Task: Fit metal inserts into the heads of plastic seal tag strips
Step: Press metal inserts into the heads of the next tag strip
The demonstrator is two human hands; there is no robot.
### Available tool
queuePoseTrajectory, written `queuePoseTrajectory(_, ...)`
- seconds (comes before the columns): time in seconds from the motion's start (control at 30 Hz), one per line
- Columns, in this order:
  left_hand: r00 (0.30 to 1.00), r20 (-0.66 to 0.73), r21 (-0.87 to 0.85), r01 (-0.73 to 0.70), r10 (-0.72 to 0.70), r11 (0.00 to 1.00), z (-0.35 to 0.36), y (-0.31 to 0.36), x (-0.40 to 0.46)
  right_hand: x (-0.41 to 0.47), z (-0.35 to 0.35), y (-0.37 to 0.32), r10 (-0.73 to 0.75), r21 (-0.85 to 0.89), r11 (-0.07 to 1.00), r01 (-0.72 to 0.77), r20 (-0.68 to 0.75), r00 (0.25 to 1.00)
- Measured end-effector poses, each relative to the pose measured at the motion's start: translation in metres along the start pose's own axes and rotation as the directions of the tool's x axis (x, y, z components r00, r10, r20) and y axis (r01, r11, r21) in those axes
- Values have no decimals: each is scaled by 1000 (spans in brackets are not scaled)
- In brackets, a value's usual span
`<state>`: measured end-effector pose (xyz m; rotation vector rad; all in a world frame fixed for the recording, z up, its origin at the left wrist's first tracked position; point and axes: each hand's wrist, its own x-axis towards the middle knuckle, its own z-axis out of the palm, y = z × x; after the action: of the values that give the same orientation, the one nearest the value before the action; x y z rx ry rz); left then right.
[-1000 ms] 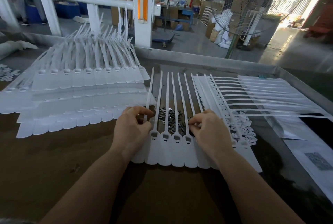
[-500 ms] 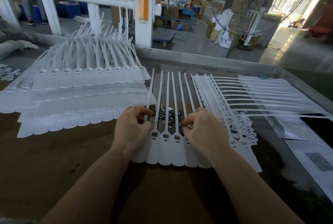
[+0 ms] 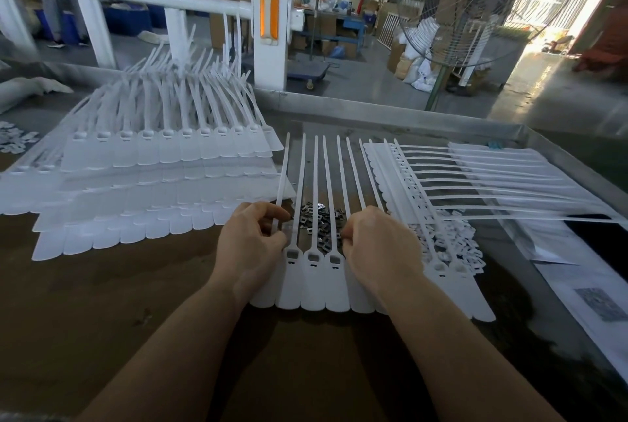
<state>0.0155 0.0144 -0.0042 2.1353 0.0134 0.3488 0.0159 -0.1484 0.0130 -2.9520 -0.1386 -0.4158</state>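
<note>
Stacked strips point(image 3: 163, 183) wall the left; bare table point(image 3: 119, 302) lies nearer.

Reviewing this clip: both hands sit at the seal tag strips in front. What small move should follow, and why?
Probably the right hand should pick one insert from the pile of metal inserts beneath its fingertips and press it into the nearest strip head. The three heads showing between the hands look open, and the left hand already pinches the leftmost strip, steadying the row.

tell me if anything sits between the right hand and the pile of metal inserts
Nothing visible does. The right hand reaches the near edge of the metal inserts, which lie beneath the thin white strip tails; its fingertips are hidden.
</note>
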Motion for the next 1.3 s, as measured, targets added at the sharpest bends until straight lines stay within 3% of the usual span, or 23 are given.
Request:
queuePoseTrajectory(0.37, 1000, 5, -11, -1, 1, 1000, 0, 0, 0, -1, 7, 4, 37, 202, 979, -26, -49, 998)
queuePoseTrajectory(0.83, 1000, 8, -14, -2, 2, 1000, 1, -2, 0, 4, 10, 3, 83, 253, 966, -57, -93, 992)
queuePoseTrajectory(1.3, 1000, 9, -30, 0, 1, 1000, 0, -1, 1, 6, -4, 13, 121, 470, 877, -101, -13, 993)
